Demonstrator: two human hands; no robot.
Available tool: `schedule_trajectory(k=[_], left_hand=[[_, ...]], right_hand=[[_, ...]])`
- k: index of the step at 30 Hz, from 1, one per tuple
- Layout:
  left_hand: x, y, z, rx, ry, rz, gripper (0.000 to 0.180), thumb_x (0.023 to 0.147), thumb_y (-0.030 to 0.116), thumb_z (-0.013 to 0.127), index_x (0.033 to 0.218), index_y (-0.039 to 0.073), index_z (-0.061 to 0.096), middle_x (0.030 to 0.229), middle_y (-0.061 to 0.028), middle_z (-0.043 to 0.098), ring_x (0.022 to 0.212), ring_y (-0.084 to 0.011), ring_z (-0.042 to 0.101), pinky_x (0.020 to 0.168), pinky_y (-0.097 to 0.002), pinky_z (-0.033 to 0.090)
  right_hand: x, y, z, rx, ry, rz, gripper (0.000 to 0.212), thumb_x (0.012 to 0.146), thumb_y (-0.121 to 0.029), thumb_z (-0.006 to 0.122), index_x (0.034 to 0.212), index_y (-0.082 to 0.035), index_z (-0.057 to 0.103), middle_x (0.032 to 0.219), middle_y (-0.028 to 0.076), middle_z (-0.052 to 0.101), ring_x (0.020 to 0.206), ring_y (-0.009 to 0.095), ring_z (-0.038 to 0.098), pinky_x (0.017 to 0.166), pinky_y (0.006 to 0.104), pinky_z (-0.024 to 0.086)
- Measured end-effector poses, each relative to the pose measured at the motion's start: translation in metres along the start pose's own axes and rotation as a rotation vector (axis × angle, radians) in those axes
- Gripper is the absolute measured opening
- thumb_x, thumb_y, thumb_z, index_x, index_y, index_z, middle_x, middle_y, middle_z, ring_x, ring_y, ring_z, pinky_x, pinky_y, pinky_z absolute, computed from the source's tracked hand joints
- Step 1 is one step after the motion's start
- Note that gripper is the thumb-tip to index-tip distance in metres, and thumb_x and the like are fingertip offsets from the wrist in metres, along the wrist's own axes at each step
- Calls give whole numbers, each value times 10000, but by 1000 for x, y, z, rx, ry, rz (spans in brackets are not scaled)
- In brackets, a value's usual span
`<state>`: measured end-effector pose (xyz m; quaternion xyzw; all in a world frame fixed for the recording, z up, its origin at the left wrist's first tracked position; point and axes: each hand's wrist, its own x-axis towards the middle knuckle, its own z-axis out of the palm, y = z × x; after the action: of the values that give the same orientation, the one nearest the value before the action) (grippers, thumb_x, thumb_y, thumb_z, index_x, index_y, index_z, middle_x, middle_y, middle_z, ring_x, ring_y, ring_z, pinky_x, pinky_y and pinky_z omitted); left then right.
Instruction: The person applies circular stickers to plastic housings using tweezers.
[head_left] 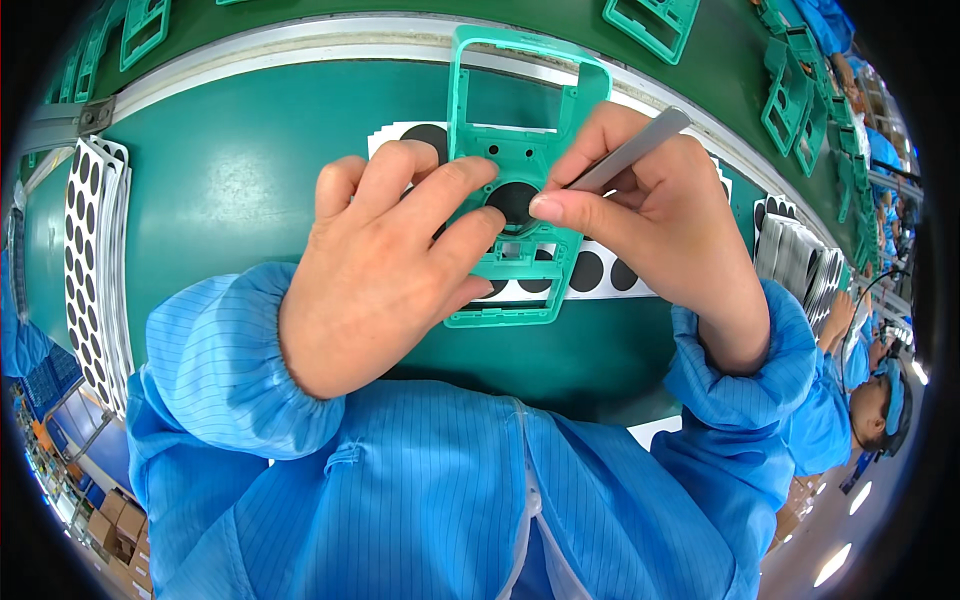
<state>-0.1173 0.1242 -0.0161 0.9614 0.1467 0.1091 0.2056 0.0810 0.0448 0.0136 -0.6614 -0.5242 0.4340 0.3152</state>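
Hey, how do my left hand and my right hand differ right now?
Your left hand is spread, its fingers on the green plastic frame, while your right hand is pinched, its thumb at the black disc. Your left hand shows no tool; your right hand grips grey metal tweezers. Both are bare, at the same frame, and come out of blue striped sleeves.

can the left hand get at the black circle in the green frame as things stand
Probably yes: the left hand has a fingertip beside the black circle, with nothing visible between; the right hand crowds only the opposite edge.
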Motion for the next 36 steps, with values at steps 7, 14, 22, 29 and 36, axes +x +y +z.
schedule_trajectory(k=[7,14,22,29,36], left_hand=[[0,-1,0,7,-4,-1,483,553,201,788,1003,141,624,1227,-12,530,1025,-262,468,833,-409,354],[-1,0,-1,10,-11,0,465,557,212,783,992,147,633,1229,-9,529,1021,-261,468,830,-408,358],[1,0,-1,17,-12,6,476,562,219,781,1004,141,625,1231,-6,530,1013,-257,469,832,-406,357],[2,1,-1,13,-27,-1,475,571,219,778,1011,139,618,1231,-5,532,1017,-253,470,839,-398,353],[2,2,-2,19,-25,7,456,582,221,776,1004,143,622,1232,-13,532,1020,-260,472,842,-402,351]], right_hand=[[4,-4,-1,31,-21,60,173,815,-67,716,809,-27,548,689,-13,557,618,16,487,518,176,366],[3,1,0,117,-26,78,166,823,-58,707,808,-22,546,696,2,579,621,26,509,535,178,392],[3,4,-5,171,-38,105,163,823,-52,703,823,-13,545,732,47,627,675,74,602,589,195,467],[2,3,-5,180,-28,98,143,822,-22,686,821,-5,543,726,65,634,680,97,625,607,203,494],[2,4,-2,167,-6,86,144,821,-20,686,817,-1,544,724,66,631,670,91,616,590,197,488]])
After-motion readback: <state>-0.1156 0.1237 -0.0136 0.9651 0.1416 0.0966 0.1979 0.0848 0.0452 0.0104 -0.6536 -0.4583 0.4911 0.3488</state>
